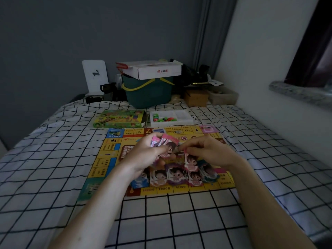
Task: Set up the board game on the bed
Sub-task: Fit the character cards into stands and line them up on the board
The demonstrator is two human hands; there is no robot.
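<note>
A yellow game board (106,155) lies flat on the checked bed sheet (53,177). Over its middle, my left hand (143,155) grips a fanned stack of pink character cards (165,141). My right hand (210,151) pinches one card (190,161) by its top edge, just right of the stack. Several character cards (176,174) lie in a row along the board's near edge, below both hands. The green game box (119,118) and a white tray (186,120) with coloured pieces (164,119) sit beyond the board.
At the head of the bed stand a dark green basket (147,94) with a white carton (154,70) on top, a white stand (95,76), a brown box (196,97) and dark clutter. A white wall and stone sill (301,94) run along the right.
</note>
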